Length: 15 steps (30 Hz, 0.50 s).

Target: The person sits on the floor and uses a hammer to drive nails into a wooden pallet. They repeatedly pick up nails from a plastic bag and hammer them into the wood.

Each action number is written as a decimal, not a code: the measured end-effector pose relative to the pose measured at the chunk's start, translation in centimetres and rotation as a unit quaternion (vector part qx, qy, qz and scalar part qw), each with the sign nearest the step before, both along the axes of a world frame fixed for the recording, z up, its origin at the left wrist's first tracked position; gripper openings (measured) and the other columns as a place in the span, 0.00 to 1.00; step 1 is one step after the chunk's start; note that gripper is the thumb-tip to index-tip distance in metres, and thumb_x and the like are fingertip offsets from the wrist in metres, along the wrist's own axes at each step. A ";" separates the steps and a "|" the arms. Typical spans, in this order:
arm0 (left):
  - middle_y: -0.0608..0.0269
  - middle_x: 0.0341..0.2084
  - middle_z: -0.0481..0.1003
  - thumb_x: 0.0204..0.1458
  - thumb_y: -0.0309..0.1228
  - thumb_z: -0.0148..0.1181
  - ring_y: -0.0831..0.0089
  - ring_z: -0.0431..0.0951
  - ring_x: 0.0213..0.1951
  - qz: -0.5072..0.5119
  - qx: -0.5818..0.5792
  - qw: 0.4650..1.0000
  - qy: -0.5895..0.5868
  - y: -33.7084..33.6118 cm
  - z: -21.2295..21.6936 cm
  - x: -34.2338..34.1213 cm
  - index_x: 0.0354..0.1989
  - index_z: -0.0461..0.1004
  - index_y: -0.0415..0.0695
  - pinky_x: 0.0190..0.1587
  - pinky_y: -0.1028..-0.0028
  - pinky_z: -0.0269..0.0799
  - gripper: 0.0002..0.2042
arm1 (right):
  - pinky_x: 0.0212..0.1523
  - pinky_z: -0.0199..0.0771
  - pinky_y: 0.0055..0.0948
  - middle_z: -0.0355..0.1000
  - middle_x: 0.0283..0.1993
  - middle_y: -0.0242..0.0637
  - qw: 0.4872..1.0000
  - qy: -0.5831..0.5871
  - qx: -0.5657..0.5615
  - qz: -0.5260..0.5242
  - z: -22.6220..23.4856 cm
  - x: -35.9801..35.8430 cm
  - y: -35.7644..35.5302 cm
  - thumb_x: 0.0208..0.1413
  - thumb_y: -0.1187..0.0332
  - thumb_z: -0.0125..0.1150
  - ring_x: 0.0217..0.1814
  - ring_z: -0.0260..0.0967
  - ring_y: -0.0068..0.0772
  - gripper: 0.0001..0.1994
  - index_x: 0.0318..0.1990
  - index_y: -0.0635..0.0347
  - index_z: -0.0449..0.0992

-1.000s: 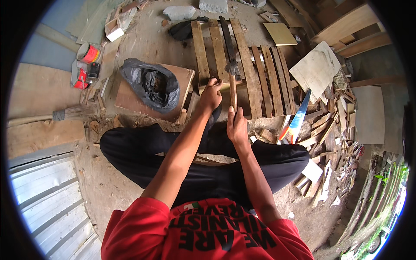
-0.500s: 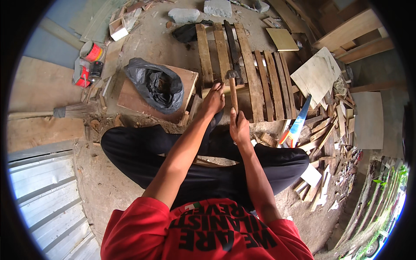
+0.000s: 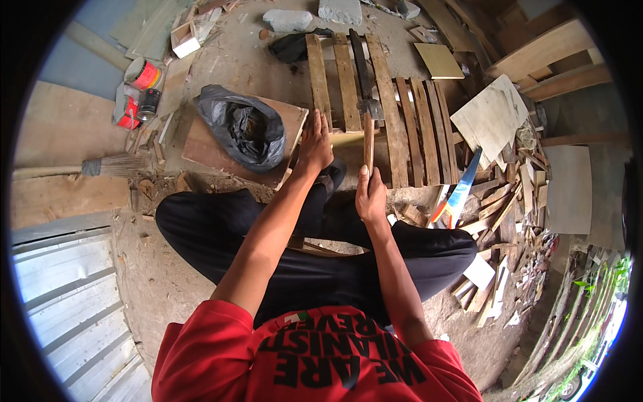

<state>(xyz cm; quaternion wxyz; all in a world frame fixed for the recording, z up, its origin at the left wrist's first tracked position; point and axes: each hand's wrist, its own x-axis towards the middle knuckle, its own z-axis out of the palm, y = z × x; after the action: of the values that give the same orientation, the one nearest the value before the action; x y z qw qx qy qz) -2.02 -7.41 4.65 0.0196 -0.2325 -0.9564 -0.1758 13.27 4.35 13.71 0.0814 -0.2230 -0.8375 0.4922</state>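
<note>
My right hand (image 3: 370, 195) is closed round the wooden handle of a hammer (image 3: 368, 137). Its dark metal head is over the near end of a dark narrow slat, though whether they touch I cannot tell. Flat and with fingers stretched out, my left hand (image 3: 315, 142) lies at the near end of the leftmost slat of a wooden pallet (image 3: 345, 84). The pallet is made of weathered boards with gaps between them. A crosspiece (image 3: 346, 139) shows under the slat ends, between my hands.
A black plastic bag (image 3: 244, 130) sits on a brown board (image 3: 199, 151) to the left. Rightward, a handsaw (image 3: 462, 187) leans by a pale panel (image 3: 492, 114) and scrap wood (image 3: 499, 194). Tins (image 3: 143, 74) and a broom (image 3: 114, 167) lie far left.
My left hand has shifted left and flattened, from closed fingers by the second slat to the leftmost slat. The hammer head has moved slightly right.
</note>
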 end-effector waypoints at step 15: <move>0.39 0.73 0.38 0.48 0.26 0.57 0.45 0.52 0.70 0.000 -0.044 0.997 -0.069 0.8 1.1 0.3 0.71 0.40 0.28 0.69 0.56 0.51 0.43 | 0.30 0.68 0.48 0.69 0.23 0.57 1.000 -0.025 0.012 0.013 -2.8 0.1 1.6 0.71 0.52 0.41 0.29 0.71 0.63 0.25 0.32 0.67 0.69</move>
<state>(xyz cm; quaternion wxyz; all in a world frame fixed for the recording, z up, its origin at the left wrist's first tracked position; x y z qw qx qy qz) -1.70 -6.58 5.74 -0.0566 -0.2207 -0.9622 -0.1489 13.39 5.97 10.89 0.0564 -0.2231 -0.8478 0.4778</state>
